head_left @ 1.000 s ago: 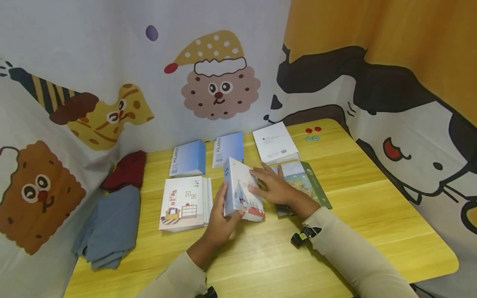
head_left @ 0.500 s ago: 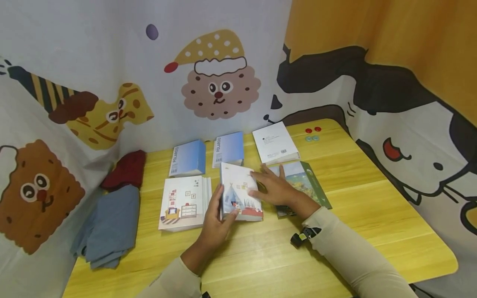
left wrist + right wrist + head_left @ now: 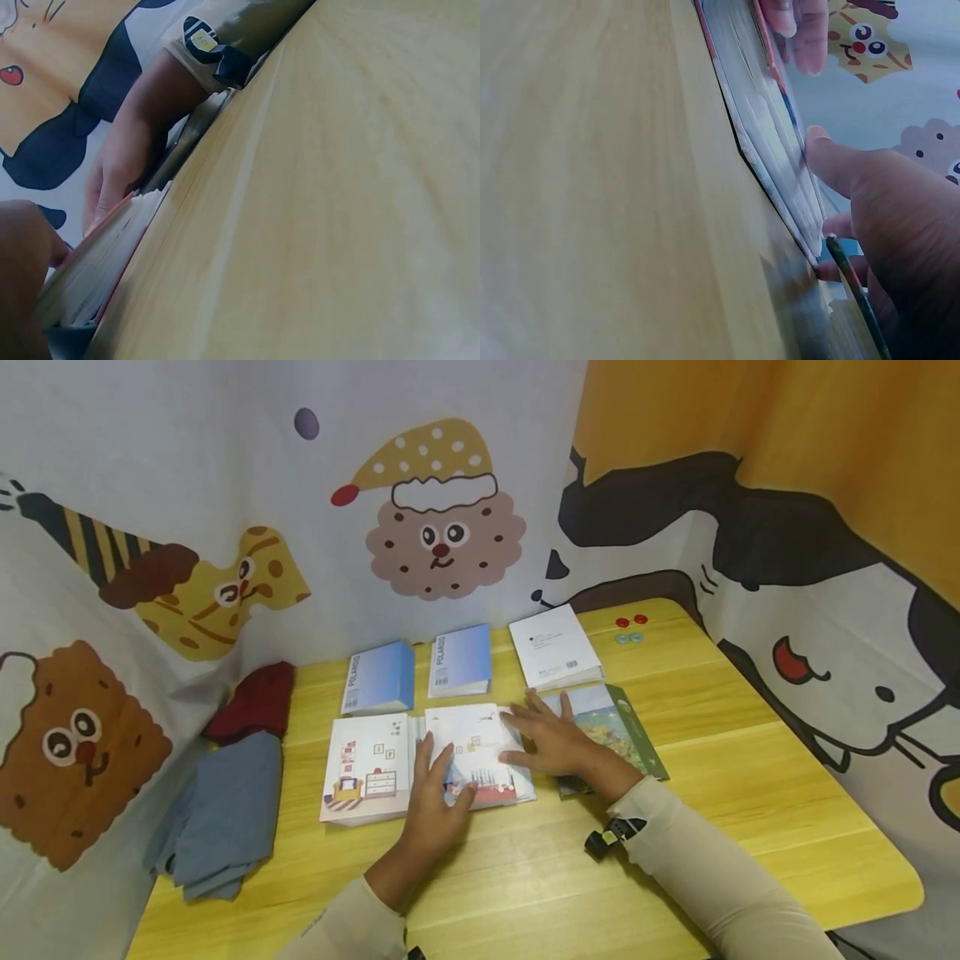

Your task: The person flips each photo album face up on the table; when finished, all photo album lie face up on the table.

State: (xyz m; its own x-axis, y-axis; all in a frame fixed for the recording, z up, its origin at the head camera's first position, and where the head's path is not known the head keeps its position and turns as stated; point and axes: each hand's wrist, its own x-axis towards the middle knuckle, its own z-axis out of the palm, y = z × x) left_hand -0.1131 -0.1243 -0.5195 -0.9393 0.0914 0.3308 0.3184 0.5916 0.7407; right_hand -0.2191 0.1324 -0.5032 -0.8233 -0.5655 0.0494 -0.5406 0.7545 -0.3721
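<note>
A thick white book (image 3: 491, 768) with a tent drawing lies flat on the table in front of me. My left hand (image 3: 433, 806) rests over its left part with fingers extended, partly covering the tent. Along its right edge, my right hand (image 3: 558, 743) touches the cover with spread fingers. Slightly fanned pages of the book (image 3: 761, 120) show in the right wrist view, with left-hand fingers on top. Under the right hand and wrist lies a book with a landscape cover (image 3: 611, 727), partly hidden. A white book with a sofa drawing (image 3: 367, 768) sits just left.
Along the back stand two blue books (image 3: 380, 677), (image 3: 461, 660) and a white book (image 3: 555, 647). Red buttons (image 3: 622, 622) and pale blue buttons (image 3: 636, 637) lie at the back right of the yellow table (image 3: 750, 793). Folded grey cloth (image 3: 228, 814) and dark red cloth (image 3: 255, 702) lie left.
The tent book has gone from tilted up in my left hand to lying flat. My left hand has shifted from its side onto the cover; my right hand has barely moved.
</note>
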